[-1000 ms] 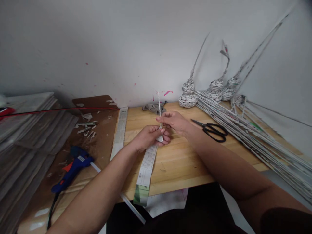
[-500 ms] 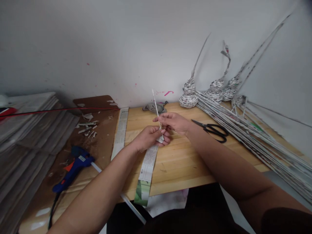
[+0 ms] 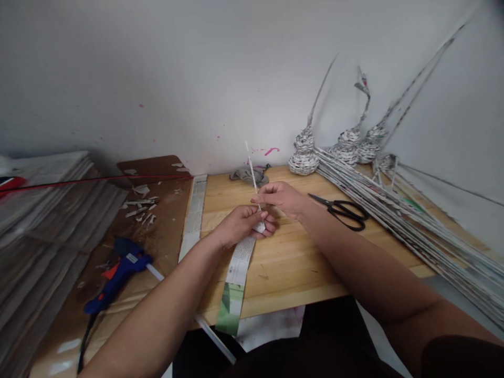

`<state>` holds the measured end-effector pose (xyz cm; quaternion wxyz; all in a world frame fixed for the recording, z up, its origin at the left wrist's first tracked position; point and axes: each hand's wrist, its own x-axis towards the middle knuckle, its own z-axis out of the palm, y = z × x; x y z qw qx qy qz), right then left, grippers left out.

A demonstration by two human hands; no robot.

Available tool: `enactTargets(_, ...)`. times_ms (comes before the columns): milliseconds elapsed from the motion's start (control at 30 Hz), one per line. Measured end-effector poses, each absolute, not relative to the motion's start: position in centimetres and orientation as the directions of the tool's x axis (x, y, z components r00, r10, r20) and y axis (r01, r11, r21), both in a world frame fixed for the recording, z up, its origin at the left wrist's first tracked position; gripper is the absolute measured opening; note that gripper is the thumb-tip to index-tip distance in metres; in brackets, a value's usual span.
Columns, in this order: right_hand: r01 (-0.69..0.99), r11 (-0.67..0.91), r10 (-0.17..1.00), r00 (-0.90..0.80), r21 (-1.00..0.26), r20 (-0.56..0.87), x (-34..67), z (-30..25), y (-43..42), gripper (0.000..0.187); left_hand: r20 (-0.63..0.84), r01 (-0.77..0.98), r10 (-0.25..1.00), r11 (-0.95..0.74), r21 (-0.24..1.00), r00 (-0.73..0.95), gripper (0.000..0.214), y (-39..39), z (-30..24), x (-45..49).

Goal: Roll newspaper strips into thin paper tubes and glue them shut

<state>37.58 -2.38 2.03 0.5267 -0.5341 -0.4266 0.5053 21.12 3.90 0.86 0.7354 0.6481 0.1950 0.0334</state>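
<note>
A long strip of newspaper (image 3: 238,268) with a green printed end runs from my hands down over the table's front edge. Its upper end is rolled into a thin tube (image 3: 252,172) that points up and slightly left. My left hand (image 3: 248,220) is closed on the strip where flat paper passes into the tube. Just above it, the fingers of my right hand (image 3: 275,197) pinch the tube. To the right, black-handled scissors (image 3: 342,211) lie on the wooden table (image 3: 299,262).
At left are a stack of newspapers (image 3: 59,241), a blue glue gun (image 3: 122,273) and paper scraps (image 3: 142,207). Another newspaper strip (image 3: 193,210) lies flat. Woven paper gourds (image 3: 304,157) stand against the wall beside a bundle of paper tubes (image 3: 378,215). A grey cloth (image 3: 248,176) lies behind my hands.
My right fingers have shifted slightly down along the tube, closer to my left hand. The strip's green end hangs slightly lower and further left.
</note>
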Motion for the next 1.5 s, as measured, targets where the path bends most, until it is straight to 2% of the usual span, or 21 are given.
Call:
enactTargets(67,-0.049,-0.012,0.968,0.251,-0.999,-0.024,37.58,2.05,-2.33,0.037,-0.244,0.209,0.287,0.145,0.967,0.927,0.046,3.95,0.73,21.12)
enactTargets(100,-0.035,-0.002,0.969,0.246,-0.999,-0.011,37.64,2.07,-2.31,0.036,-0.243,0.210,0.286,0.143,0.967,0.927,0.046,3.97,0.68,21.12)
enactTargets(200,-0.015,-0.042,0.998,0.048,-0.999,-0.043,37.96,2.02,-2.30,0.033,-0.241,0.206,0.305,0.143,0.968,0.922,0.047,3.99,0.71,21.13)
enactTargets(267,-0.003,-0.054,0.999,0.001,-0.999,-0.054,38.03,1.90,-2.30,0.033,-0.237,0.204,0.304,0.138,0.969,0.923,0.048,3.97,0.82,21.15)
enactTargets(433,0.015,0.021,0.977,0.212,-1.000,0.024,37.51,1.85,-2.26,0.033,-0.225,0.194,0.279,0.135,0.972,0.933,0.047,3.99,0.91,21.16)
enactTargets(600,-0.004,-0.063,0.998,0.031,-0.998,-0.063,37.51,2.26,-2.33,0.033,-0.205,0.171,0.298,0.138,0.976,0.932,0.047,4.13,0.64,21.16)
enactTargets(800,0.002,0.033,0.958,0.284,-0.999,0.032,37.58,2.18,-2.10,0.037,-0.219,0.188,0.273,0.136,0.973,0.937,0.050,4.04,0.57,21.21)
enactTargets(967,0.005,-0.001,0.997,0.073,-1.000,0.000,37.94,2.07,-2.01,0.036,-0.233,0.196,0.298,0.149,0.969,0.926,0.050,4.03,0.72,21.17)
enactTargets(1133,-0.026,0.037,0.957,0.288,-0.999,0.027,37.91,1.90,-1.85,0.036,-0.235,0.198,0.299,0.150,0.969,0.925,0.047,3.92,0.62,21.23)
enactTargets(1300,-0.016,0.006,0.985,0.171,-1.000,0.004,38.01,1.93,-1.84,0.033,-0.241,0.205,0.307,0.145,0.968,0.920,0.047,3.83,0.67,21.30)
enactTargets(1433,0.011,0.056,0.944,0.326,-0.998,0.057,37.96,2.01,-1.89,0.034,-0.238,0.210,0.300,0.121,0.970,0.924,0.047,3.73,0.88,21.24)
enactTargets(1500,0.004,0.067,0.940,0.334,-0.998,0.064,37.99,2.15,-1.98,0.033,-0.233,0.205,0.302,0.120,0.971,0.925,0.047,3.75,0.91,21.18)
